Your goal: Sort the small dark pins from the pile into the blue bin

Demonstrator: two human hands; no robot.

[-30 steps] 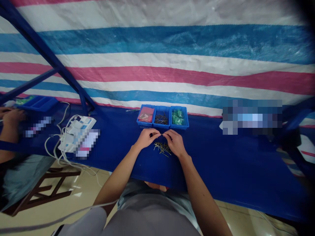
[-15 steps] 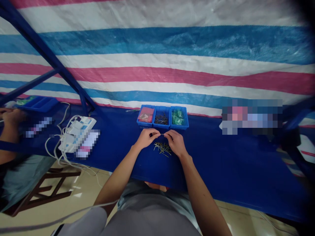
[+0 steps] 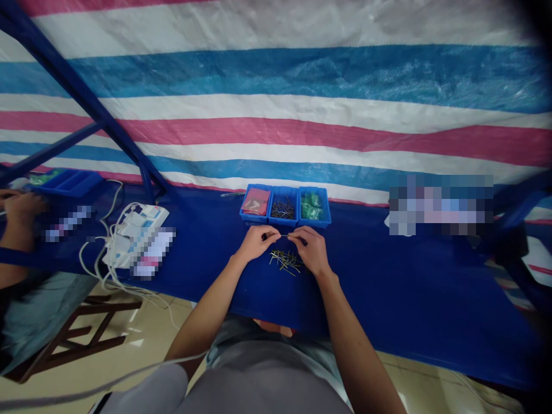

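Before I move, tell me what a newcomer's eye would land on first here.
Probably the striped sheet in red, white and blue, filling the background behind the table. Next, the left hand and right hand, meeting at a thin piece just above a loose pile of thin metal pins. Beyond them sit three small blue bins side by side.

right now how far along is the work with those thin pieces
In hand: one thin piece, between the left hand and right hand. Probably left: the loose pile beside them. Possibly done: the dark pieces in the middle blue bin, though nothing confirms it.
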